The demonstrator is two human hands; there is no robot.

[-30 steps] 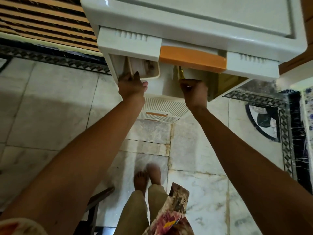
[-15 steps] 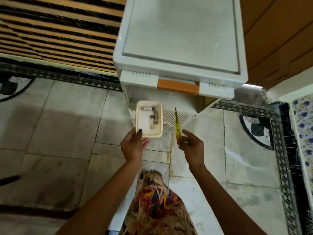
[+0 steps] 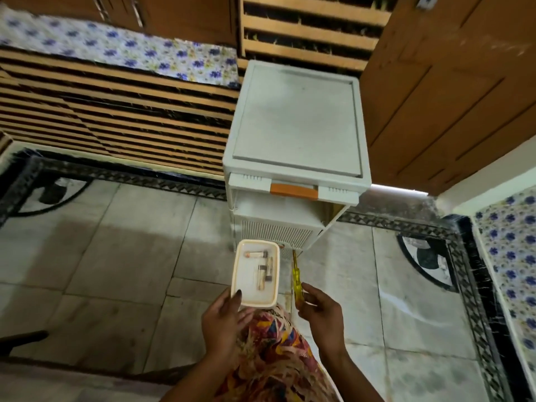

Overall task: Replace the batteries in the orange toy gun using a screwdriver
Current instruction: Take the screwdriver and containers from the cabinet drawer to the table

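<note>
She's standing on the pale marble floor, smooth slabs with grey veining and a dark patterned border. Her left hand grips the near corner of a shallow cream plastic tray with rounded corners and a raised lip, thumb hooked over the rim and fingers underneath. Small cylindrical batteries lie loose inside: one crosswise at the far end, the rest lengthwise along the right side. Her right hand pinches the lower end of a screwdriver, just beside the tray; its handle is clear yellow plastic, and the thin metal shaft points away from her. Ahead stands a boxy off-white plastic drawer unit with a flat matte top, a glossy orange pull and a ribbed grille lower down, with wooden slats to its left and a panelled wooden door to its right. Her bright patterned garment hangs below the hands.

A second ago both hands were reaching into the open space under the orange pull; now they are drawn back towards her body with tray and screwdriver out, held as they were half a second ago, and the unit looks farther off
</note>
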